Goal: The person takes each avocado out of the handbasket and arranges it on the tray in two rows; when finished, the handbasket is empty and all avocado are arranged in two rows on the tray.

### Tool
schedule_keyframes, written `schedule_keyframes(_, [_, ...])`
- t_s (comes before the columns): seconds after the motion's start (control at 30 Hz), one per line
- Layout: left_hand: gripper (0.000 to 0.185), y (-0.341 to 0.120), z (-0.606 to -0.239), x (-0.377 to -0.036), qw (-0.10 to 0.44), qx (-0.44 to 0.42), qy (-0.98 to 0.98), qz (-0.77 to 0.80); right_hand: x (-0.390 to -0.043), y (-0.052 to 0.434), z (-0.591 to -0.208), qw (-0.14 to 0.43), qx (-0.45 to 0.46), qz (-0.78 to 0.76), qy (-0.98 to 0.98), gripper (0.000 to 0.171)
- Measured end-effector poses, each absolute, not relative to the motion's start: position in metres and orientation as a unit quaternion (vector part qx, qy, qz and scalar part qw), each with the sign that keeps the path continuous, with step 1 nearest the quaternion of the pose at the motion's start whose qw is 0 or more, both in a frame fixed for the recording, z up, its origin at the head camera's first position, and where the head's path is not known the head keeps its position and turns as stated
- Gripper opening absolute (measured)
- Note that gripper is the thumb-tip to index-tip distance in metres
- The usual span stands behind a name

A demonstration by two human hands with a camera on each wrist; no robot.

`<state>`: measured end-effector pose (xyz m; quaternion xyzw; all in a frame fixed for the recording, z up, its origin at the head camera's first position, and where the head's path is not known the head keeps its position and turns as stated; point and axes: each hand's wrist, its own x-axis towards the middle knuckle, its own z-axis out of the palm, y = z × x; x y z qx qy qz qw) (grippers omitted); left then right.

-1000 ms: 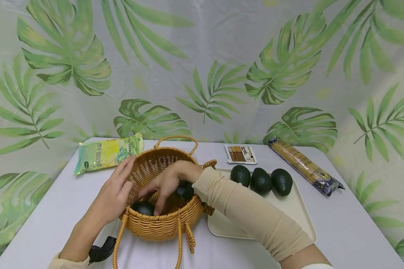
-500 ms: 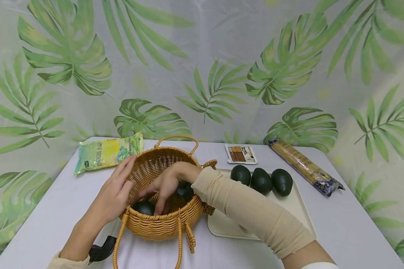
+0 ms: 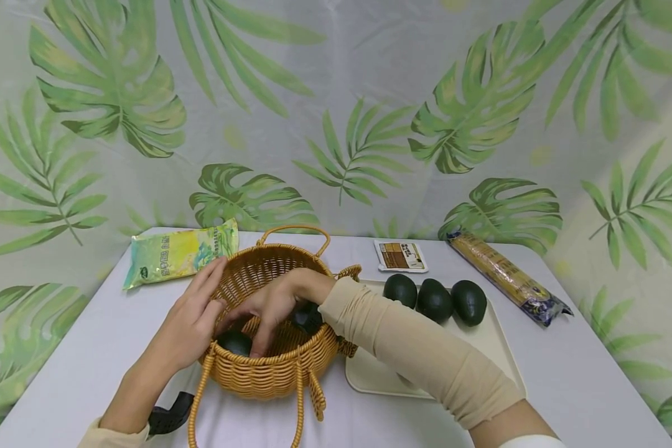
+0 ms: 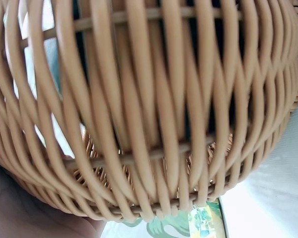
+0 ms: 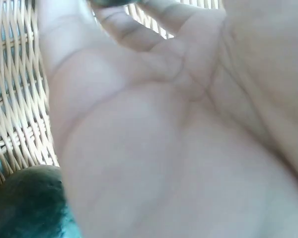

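Note:
In the head view, a wicker basket (image 3: pixel 263 376) with tall looped handles stands left of centre. My right hand (image 3: pixel 274 305) reaches down inside it, thumb and fingers around a dark green avocado (image 3: pixel 235 342) at the near left wall. The right wrist view catches the palm, a sliver of that avocado (image 5: pixel 111 2) between the fingers, and another avocado (image 5: pixel 30 203) lower in the basket. My left hand (image 3: pixel 187 320) rests against the basket's left rim with straight fingers. Woven cane (image 4: pixel 139 99) fills most of the left wrist view.
A cream tray (image 3: pixel 369 379) with three avocados (image 3: pixel 435 301) lies to the right, partly under my right forearm. At the back are a yellow-green packet (image 3: pixel 182 254), a small flat pack (image 3: pixel 401 256) and a long noodle packet (image 3: pixel 506 277).
Inside the basket, my right hand and the avocado have shifted slightly left towards the wall. The left hand and the basket stay in place.

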<state>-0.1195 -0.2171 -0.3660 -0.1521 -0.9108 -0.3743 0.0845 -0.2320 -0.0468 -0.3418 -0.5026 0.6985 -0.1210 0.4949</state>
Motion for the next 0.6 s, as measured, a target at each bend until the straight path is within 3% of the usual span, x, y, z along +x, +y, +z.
schedule_keyframes(0.07, [0.061, -0.2171, -0.3659, -0.1193, 0.084, -0.152, -0.91, -0.375, -0.2313, -0.0468, -0.3414, 0.49, -0.496, -0.122, 0.706, 0.084])
schedule_keyframes(0.3, [0.061, -0.2173, -0.3658, -0.1191, 0.084, -0.15, -0.911, -0.376, -0.2242, -0.0445, -0.342, 0.591, -0.352, -0.233, 0.688, 0.078])
schedule_keyframes(0.6, [0.061, -0.217, -0.3683, -0.1208, 0.09, -0.153, -0.911, -0.372, -0.2254, -0.0438, -0.3425, 0.569, -0.379, -0.223, 0.694, 0.08])
